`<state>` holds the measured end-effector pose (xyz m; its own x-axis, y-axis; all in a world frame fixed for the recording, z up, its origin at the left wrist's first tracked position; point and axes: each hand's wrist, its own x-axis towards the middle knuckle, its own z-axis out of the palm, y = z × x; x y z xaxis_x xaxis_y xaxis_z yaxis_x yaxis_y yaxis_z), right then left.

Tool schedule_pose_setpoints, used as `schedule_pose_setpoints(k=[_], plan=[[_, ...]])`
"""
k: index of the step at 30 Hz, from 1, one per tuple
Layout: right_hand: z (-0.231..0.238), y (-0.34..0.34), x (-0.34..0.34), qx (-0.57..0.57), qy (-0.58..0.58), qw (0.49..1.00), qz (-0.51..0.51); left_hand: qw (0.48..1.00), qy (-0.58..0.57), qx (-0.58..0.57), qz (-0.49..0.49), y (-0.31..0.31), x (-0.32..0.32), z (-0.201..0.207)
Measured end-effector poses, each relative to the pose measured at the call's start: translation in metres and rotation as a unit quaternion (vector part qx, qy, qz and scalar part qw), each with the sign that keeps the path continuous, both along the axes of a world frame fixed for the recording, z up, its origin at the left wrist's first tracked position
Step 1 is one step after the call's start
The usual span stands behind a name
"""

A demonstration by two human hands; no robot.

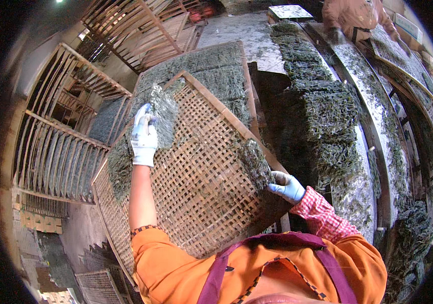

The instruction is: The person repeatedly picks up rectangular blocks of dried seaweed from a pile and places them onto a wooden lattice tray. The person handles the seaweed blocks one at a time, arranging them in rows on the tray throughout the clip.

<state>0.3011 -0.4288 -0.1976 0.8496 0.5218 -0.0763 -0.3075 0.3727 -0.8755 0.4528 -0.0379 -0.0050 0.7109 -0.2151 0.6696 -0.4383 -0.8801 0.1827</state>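
Note:
A woven bamboo tray (196,167) with a wooden frame lies tilted before me. My left hand (144,137), in a white glove, is closed on a dark green mat of stringy strands (165,116) that looks like seaweed and stands raised off the tray. A second such mat (119,169) lies along the tray's left side. At the right edge, my right hand (288,188), in a blue and white glove, is closed at the end of another green mat (255,163). Its fingertips are partly hidden, and the tray's rim is close beside them.
Beyond lies another tray (211,76) covered in green mats. A row of mats (330,109) runs along a pale table to the right. Slatted wooden racks (67,126) stand at left. A co-worker (356,17) is at the far right, by more trays (409,61).

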Motion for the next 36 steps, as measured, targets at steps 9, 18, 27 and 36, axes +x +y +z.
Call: schedule_pose_setpoints(k=[9,18,27,36], plan=[[0.032,-0.022,-0.010,0.153,0.052,0.987,0.001,0.956,0.009,-0.285,-0.073,-0.036,-0.144,0.023],[0.054,-0.196,-0.061,0.031,-0.006,0.972,-0.232,0.857,0.155,-0.480,-0.110,-0.173,-0.206,-0.040],[0.025,-0.321,-0.054,0.045,-0.057,0.910,-0.407,0.822,0.261,-0.451,-0.230,-0.287,-0.193,-0.070],[0.044,-0.400,0.124,-0.734,-0.129,0.561,-0.360,0.792,0.316,-0.451,-0.264,-0.348,-0.185,-0.056]])
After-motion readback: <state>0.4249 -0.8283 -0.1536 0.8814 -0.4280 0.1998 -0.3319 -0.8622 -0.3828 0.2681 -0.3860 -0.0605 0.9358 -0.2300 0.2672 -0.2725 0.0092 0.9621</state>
